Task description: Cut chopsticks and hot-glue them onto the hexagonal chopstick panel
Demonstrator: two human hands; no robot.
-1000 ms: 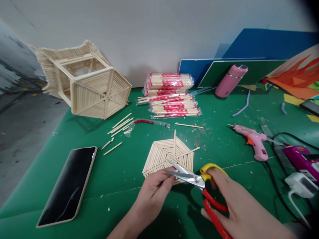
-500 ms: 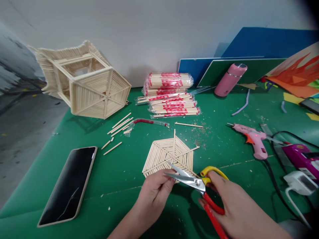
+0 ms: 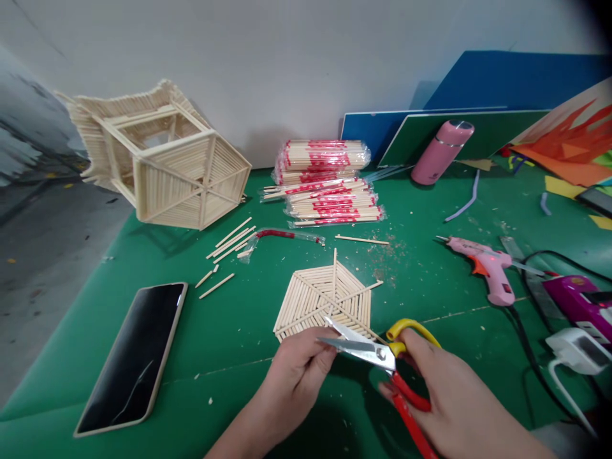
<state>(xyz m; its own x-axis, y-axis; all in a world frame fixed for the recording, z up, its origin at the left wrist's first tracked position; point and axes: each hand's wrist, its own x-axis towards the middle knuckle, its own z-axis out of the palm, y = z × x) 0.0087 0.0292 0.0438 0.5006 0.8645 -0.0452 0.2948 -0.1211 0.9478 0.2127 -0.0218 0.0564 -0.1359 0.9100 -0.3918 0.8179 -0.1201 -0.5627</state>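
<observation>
Left hand (image 3: 299, 376): thumb and forefinger drawn together; whether anything lies between cannot be told. Hexagonal stick panel (image 3: 329, 296): just beyond, flat on the surface (image 3: 229, 344), presumably for support. Scissors (image 3: 381, 352): gripped in the right hand (image 3: 449, 382), blades parted, presumably keeping edges off the left hand. Counts: one each of smartphone (image 3: 131, 360), stick-built frame (image 3: 165, 191), panel, scissors, glue gun (image 3: 482, 258).

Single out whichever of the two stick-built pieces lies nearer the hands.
The flat stick panel, right by the left hand. The other piece, a hollow stick frame, sits farther back on the left, beyond the phone.
</observation>
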